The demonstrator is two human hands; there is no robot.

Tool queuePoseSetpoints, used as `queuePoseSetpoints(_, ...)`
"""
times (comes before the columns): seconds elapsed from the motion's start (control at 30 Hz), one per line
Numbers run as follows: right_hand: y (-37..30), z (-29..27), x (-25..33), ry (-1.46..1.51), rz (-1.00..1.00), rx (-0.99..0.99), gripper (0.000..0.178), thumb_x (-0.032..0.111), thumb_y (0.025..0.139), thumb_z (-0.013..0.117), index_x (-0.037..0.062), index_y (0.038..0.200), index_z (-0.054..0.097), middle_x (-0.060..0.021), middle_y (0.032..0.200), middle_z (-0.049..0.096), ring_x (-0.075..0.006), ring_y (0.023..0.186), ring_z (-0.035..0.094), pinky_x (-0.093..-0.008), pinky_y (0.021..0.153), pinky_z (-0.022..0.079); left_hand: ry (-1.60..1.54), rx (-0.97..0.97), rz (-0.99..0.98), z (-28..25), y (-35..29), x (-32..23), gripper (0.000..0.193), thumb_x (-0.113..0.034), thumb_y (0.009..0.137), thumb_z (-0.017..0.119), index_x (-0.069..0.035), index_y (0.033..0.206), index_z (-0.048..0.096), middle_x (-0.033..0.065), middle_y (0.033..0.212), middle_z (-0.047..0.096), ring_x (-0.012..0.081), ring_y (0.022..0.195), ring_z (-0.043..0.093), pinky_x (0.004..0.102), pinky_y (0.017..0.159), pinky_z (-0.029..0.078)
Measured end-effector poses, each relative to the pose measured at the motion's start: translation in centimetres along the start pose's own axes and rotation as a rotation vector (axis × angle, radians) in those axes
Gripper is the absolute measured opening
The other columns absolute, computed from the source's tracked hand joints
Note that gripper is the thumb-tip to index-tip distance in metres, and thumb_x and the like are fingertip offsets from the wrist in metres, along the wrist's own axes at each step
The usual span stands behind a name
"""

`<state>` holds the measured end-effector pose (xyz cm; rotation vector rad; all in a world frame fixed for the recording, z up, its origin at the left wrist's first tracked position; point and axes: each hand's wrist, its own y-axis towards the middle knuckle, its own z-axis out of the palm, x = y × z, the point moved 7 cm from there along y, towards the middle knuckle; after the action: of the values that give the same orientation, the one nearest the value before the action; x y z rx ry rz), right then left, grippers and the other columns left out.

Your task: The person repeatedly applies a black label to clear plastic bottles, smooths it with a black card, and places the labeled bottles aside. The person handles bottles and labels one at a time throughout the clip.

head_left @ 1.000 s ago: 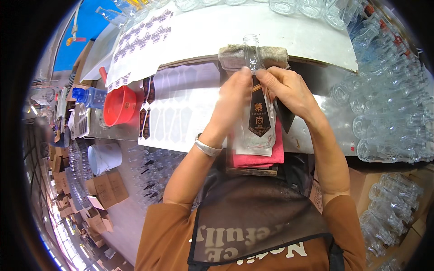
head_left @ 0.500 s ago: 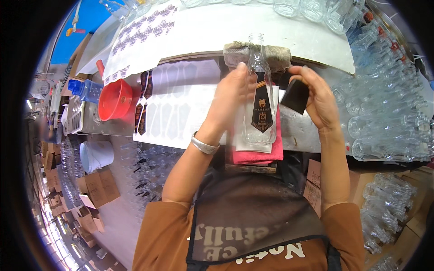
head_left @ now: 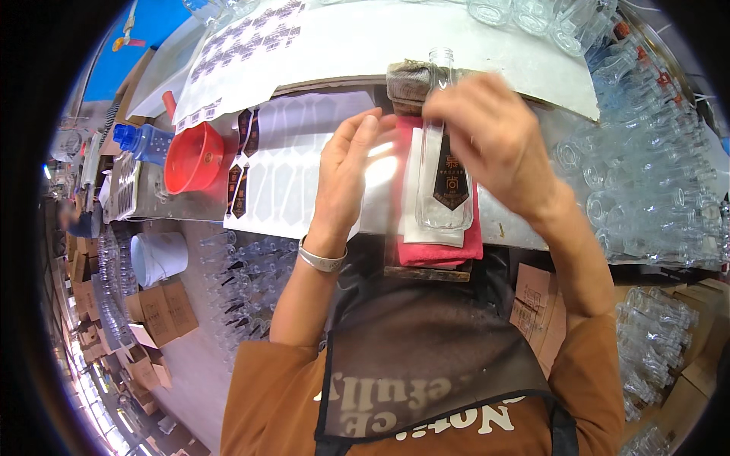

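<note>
A clear glass bottle lies with its neck pointing away from me, a black necktie-shaped label with gold print on its front. Beneath it are a white sheet and a folded pink cloth. The neck rests by a rolled greyish cloth. Over the bottle's upper part is my right hand, blurred, its fingers curled; whatever they hold is hidden. My left hand hovers open to the left of the bottle, apart from it, near a sheet of label outlines with a few black labels left on it.
A red plastic bowl and a blue-capped bottle stand on the left. Many clear bottles crowd the right side. A printed sticker sheet lies at the far left. A white bucket and cardboard boxes are on the floor.
My left hand has left the bottle and moved left. My right hand has moved left over the bottle; the flat black piece it held has gone out of sight. The bottle has shifted slightly.
</note>
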<state>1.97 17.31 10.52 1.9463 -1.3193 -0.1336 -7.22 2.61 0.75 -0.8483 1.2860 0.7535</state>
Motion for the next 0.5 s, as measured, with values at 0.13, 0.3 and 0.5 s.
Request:
queuePoseSetpoints(0.13, -3.3, 0.8, 4.5, 0.397, 0.054, 0.275, 0.026, -0.004, 0.073, 0.067, 0.0014, 0.098, 0.066, -0.0106, 0.093, 0.067, -0.0280, 0.084, 0.064, -0.0391, 0.076, 0.053, 0.105, -0.077, 0.164, -1.5, 0.7, -1.2, 0.041, -0.030, 0.105, 0.053, 0.000, 0.134, 0.056, 0.0154, 0.129, 0.065, 0.0229, 0.120, 0.063, 0.0344, 0.097, 0.051)
queuePoseSetpoints(0.3, -1.3, -1.6, -5.2, 0.158, 0.446, -0.145, 0.025, -0.007, 0.087, 0.062, 0.0001, 0.110, 0.068, -0.0130, 0.106, 0.071, -0.0201, 0.095, 0.068, -0.0307, 0.080, 0.055, 0.541, -0.042, 0.721, 2.9, 4.4, -7.1, 0.045, -0.027, 0.100, 0.062, 0.000, 0.136, 0.056, 0.0143, 0.127, 0.067, 0.0226, 0.121, 0.062, 0.0352, 0.100, 0.049)
queuePoseSetpoints(0.5, -8.7, -0.7, 4.1, 0.585, 0.157, 0.193, 0.036, -0.006, 0.068, 0.067, 0.0042, 0.102, 0.069, -0.0127, 0.106, 0.070, -0.0293, 0.097, 0.066, -0.0386, 0.087, 0.052, 0.695, 0.056, 0.615, 6.4, 9.7, -6.0, 0.046, -0.037, 0.095, 0.065, 0.000, 0.123, 0.067, 0.0225, 0.116, 0.070, 0.0322, 0.088, 0.073, 0.0359, 0.087, 0.055)
